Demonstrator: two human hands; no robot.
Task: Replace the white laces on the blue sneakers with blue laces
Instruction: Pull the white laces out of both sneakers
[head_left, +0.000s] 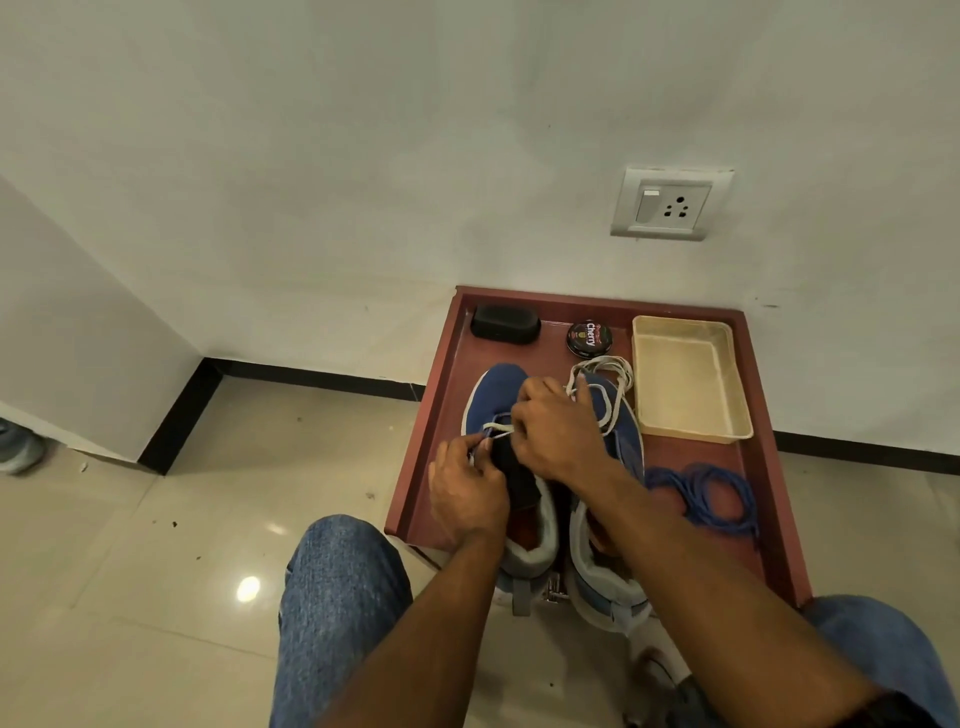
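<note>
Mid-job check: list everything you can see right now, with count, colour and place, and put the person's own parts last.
tray: 1, reddish-brown, on the floor against the wall
sneakers: 2, blue, side by side on the tray, toes to the wall
white laces: loose loops over the right sneaker's toe; a strand still in the left sneaker
blue laces: 1 coil, on the tray right of the sneakers
basket: 1, cream, tray's far right corner
polish tin: 1, black, far edge, centre
black case: 1, far left corner
wall socket: 1, white, on the wall above
left hand: grip pinches the white lace at the left sneaker
right hand: over the left sneaker's lacing
knees: 2, blue jeans, foreground
</note>
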